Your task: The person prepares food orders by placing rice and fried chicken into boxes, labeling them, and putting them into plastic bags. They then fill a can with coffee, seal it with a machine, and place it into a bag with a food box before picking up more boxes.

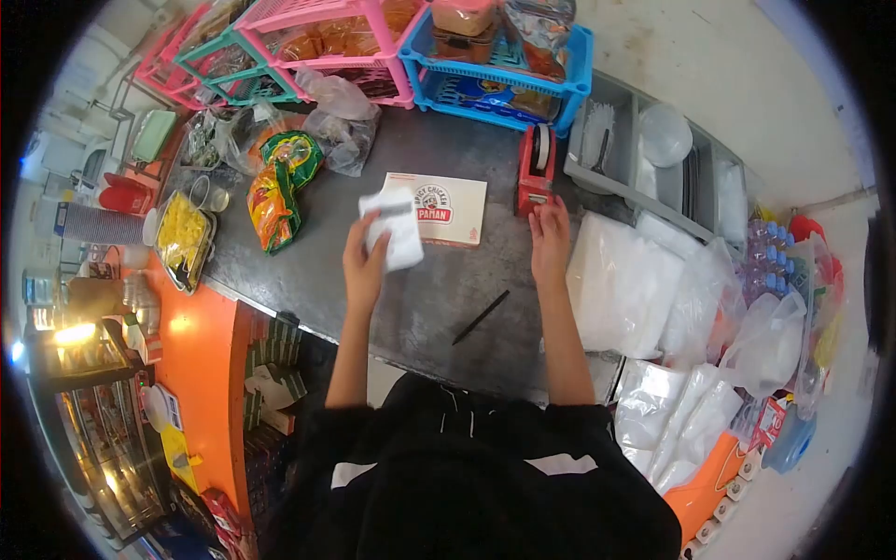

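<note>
In the head view, the left hand (362, 266) sits left of centre in the frame. Its fingers are closed around a white packet (394, 233), which it holds up just above the grey counter (411, 308). The packet overlaps the lower left corner of a flat cardboard box (446, 211) that lies behind it. The right hand (551, 241) is right of centre, spread fairly flat with the fingers stretched out and nothing in its grasp. Straight above it in the frame stands a red tape dispenser (536, 172). The dispenser's long axis runs up and down the picture, so its near end points at the fingertips. I cannot tell whether they touch its base or stop just short. The right hand is much the nearer of the two to the dispenser, while the left hand and the packet are well apart from it across the box. A black pen (481, 317) lies slantwise on the counter between the forearms, touched by neither hand. Clear plastic bags (621, 280) are piled just right of the right hand.
</note>
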Available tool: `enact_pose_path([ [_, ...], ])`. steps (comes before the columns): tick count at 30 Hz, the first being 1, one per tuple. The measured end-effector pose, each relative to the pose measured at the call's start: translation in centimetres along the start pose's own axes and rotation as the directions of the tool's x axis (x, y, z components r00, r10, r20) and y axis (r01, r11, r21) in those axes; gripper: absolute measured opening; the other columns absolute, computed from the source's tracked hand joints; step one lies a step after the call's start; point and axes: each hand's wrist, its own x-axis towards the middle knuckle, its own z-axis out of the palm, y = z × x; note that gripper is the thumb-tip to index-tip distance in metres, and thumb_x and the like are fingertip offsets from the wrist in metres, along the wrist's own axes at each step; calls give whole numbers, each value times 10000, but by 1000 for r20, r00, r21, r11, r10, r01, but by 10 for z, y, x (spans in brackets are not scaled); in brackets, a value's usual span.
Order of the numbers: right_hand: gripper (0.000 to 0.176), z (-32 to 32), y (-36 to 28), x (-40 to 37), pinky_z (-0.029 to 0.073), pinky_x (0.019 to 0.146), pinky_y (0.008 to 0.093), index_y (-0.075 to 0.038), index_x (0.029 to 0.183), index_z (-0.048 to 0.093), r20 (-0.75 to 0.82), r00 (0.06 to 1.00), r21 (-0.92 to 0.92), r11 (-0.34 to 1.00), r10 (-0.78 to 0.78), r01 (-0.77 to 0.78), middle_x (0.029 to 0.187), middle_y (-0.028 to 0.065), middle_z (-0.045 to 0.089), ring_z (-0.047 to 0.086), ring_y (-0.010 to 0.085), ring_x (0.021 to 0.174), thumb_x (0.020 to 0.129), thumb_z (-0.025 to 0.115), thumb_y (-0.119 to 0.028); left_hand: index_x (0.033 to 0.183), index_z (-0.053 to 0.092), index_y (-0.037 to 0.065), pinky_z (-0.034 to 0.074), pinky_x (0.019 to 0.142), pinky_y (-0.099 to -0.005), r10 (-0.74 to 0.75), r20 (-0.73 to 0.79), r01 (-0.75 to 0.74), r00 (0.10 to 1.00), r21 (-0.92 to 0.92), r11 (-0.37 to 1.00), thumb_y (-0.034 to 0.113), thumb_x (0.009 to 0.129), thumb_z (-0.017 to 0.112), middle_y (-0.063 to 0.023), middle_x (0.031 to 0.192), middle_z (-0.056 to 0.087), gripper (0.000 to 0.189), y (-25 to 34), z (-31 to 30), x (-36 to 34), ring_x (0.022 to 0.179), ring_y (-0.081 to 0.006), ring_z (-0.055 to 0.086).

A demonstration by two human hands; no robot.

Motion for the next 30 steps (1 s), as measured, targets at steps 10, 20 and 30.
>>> enact_pose_path([
  [10, 120, 12, 16, -30, 423, 694, 306, -17, 812, 568, -229, 876, -881, 473, -424, -1, 951, 104, 541, 538, 196, 796, 820, 602, -133, 1233, 499, 157, 308, 952, -520, 236, 214, -314, 948, 753, 578, 161, 833, 536, -129, 1321, 407, 401, -46, 20, 52, 1201, -263, 413],
  [20, 283, 187, 26, 94, 389, 590, 314, 3, 744, 526, 758, 443, -639, 410, 478, 651, 727, 98, 497, 510, 212, 657, 803, 619, -258, 1304, 426, 138, 260, 1017, -519, 48, 333, -286, 942, 719, 633, 49, 846, 434, -84, 1407, 328, 466, -58, 8, 37, 1289, -255, 329],
  [30, 483, 192, 69, 146, 357, 379, 237, -30, 712, 603, -162, 179, -934, -210, 970, 291, 574, 3, 534, 437, 89, 416, 800, 598, -505, 1312, 414, 121, 304, 999, -481, 75, 311, -267, 947, 636, 724, 38, 841, 418, -86, 1400, 341, 478, -61, 9, 40, 1290, -257, 327],
])
